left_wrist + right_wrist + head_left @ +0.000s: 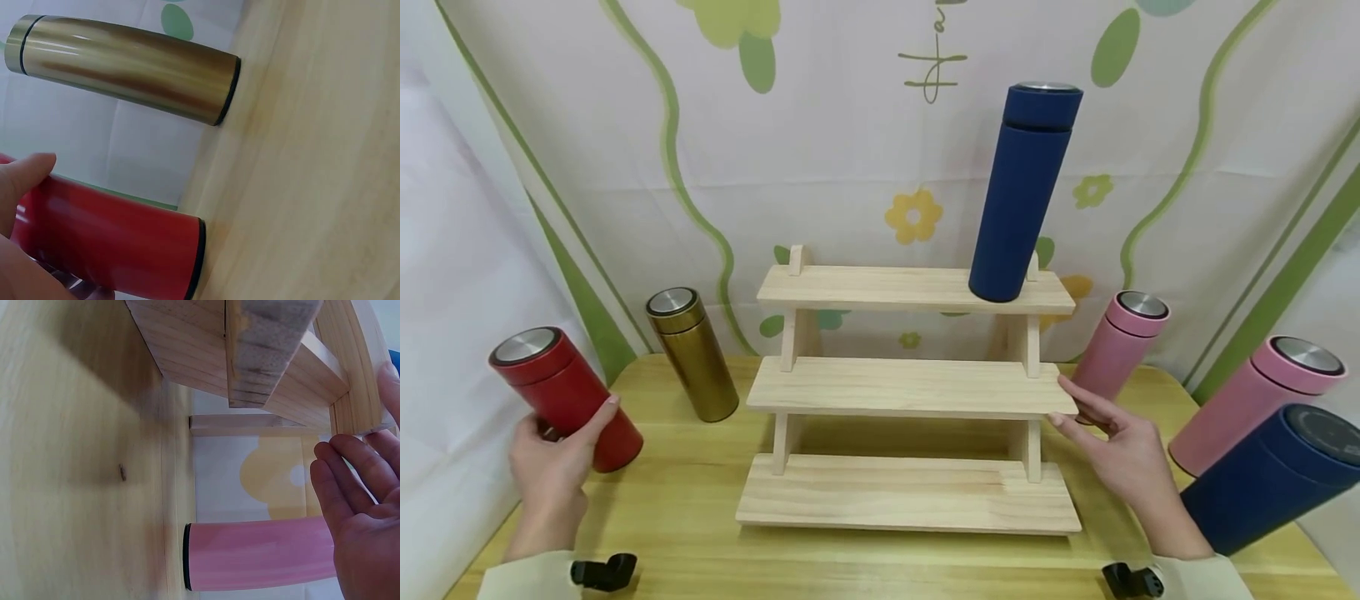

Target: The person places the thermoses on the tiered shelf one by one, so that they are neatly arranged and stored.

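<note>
In the head view my left hand [553, 462] grips a red thermos bottle [561, 387] round its lower body, thumb on the near side. Its black-rimmed base [197, 259] is right at the tabletop. A gold thermos [696, 358] stands just right of it. My right hand [1123, 454] holds the right end of the middle board of a three-tier wooden display rack [910, 387], thumb and fingers about its corner. The right wrist view shows the other fingers [331, 494] fairly straight below that board. A tall blue thermos [1022, 200] stands on the top board, toward the right.
Behind my right hand stands a pink thermos [1120, 342]. Farther right are another pink thermos [1247, 408] and a blue thermos [1262, 483], partly behind my forearm. All rest on a wooden table [865, 571]. A patterned curtain [850, 125] hangs close behind the rack.
</note>
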Motion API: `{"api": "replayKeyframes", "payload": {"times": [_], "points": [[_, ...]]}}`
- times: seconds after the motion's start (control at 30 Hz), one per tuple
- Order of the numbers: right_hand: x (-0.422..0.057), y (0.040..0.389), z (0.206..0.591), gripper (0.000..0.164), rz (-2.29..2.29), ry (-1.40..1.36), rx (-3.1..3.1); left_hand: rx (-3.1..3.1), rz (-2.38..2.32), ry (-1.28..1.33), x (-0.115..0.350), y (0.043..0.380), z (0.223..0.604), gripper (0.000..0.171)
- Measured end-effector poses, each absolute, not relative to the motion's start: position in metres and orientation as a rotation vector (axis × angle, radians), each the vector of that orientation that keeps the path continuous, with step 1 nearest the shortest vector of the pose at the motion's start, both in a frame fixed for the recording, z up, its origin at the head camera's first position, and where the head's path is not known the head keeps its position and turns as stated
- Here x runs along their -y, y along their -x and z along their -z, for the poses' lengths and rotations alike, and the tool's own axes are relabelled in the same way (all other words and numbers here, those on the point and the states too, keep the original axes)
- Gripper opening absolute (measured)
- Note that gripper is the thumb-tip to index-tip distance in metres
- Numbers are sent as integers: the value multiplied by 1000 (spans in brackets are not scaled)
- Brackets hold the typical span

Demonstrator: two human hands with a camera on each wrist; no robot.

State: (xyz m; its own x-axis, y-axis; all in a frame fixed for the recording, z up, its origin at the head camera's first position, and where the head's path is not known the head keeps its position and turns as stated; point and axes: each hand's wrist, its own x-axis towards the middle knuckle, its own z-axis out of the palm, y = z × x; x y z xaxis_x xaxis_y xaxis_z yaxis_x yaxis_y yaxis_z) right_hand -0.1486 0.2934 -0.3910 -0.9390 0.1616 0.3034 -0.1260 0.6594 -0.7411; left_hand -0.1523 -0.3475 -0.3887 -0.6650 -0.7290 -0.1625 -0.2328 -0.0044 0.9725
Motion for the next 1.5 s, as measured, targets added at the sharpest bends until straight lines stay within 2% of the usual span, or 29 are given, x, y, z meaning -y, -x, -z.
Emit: {"api": "replayKeyframes", "payload": {"times": [0.5, 0.8, 1.13, 1.5], "points": [[-299, 144, 391, 56, -1168, 56, 2534, 2034, 1581, -955, 344, 156, 401, 83], [-294, 146, 391, 55, -1182, 19, 2522, 1992, 1624, -949, 349, 150, 404, 76], [-292, 147, 390, 55, -1175, 13, 2526, 2099, 1546, -970, 353, 148, 405, 82], [-291, 148, 391, 55, -1189, 8, 2521, 2120, 1490, -962, 353, 147, 407, 79]]}}
